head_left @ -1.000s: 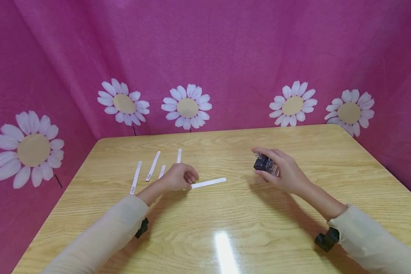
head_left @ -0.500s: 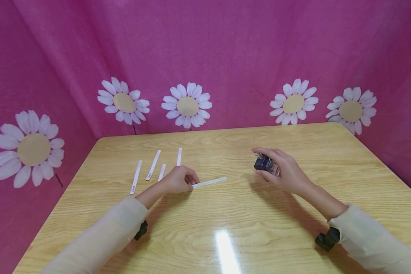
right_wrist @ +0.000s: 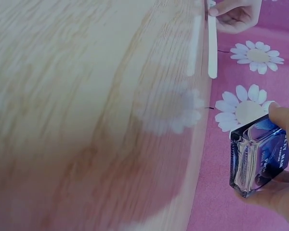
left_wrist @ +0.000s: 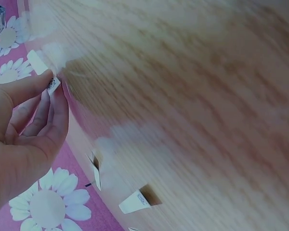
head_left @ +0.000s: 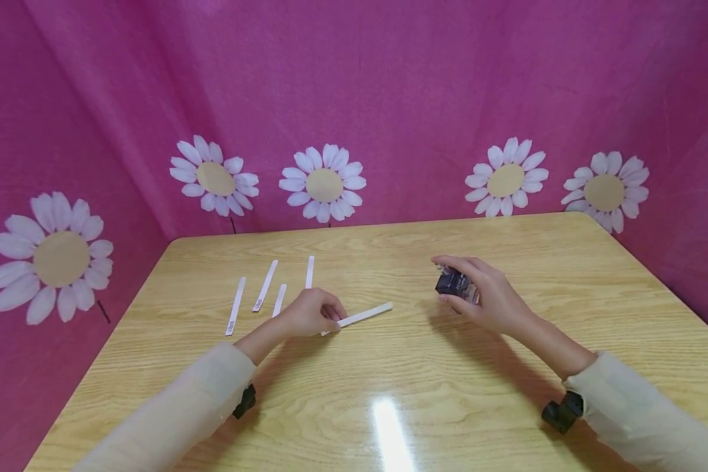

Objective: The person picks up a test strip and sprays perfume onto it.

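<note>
Looking down from the head view, I see the pink daisy-print backdrop (head_left: 389, 98) wrapping the far and side edges of the wooden bench (head_left: 389, 367). My right hand (head_left: 486, 295) is over the bench right of centre, fingers and thumb curled round a small dark-blue glass perfume bottle (head_left: 455, 284); the right wrist view shows the square bottle gripped between fingertips and thumb. My left hand (head_left: 311, 313) sits left of centre, fingers curled, pinching the near end of a white paper test strip (head_left: 366, 314) between thumb and forefinger. The strip's far end points right, toward the bottle, with a clear gap between them. Four more spare strips (head_left: 265, 285) lie flat on the bench just beyond the left hand, on its far left side, roughly parallel and apart from one another.
</note>
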`<state>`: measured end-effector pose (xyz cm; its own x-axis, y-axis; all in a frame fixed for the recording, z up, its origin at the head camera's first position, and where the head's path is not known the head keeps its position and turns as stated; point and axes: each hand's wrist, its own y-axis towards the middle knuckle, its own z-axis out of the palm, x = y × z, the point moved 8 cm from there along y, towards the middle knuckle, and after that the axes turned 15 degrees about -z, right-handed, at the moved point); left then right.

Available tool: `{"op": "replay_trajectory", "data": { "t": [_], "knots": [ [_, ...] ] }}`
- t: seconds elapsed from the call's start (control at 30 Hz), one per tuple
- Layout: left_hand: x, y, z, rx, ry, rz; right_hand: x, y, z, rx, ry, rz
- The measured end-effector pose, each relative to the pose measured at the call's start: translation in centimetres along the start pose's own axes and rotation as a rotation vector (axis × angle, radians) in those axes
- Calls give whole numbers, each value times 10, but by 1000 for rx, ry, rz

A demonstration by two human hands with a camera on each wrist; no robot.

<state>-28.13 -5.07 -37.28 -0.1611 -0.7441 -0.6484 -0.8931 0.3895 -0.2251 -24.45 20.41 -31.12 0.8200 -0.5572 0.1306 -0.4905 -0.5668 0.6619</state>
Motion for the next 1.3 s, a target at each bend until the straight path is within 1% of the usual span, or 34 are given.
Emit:
{"op": "replay_trajectory", "data": {
  "t": [0.2,0.4,0.63,0.8,1.03,1.2,1.3],
  "knots": [
    [4,2,1,20,-58,-54,1,3,2,3,9,-10],
    [5,2,-2,27,-148,-106,2,8,4,19,22,-9],
    [9,2,-5,33,-254,-209,5,14,9,44,44,-9],
    [11,4,-5,45,-324,-244,8,20,13,61,55,-3],
    [8,4,-3,59,-395,-278,12,32,19,97,87,4],
    [3,4,-1,72,-421,-291,15,39,24,121,96,5],
    [2,3,-1,72,-418,-296,18,41,27,122,100,-7]
  ]
}}
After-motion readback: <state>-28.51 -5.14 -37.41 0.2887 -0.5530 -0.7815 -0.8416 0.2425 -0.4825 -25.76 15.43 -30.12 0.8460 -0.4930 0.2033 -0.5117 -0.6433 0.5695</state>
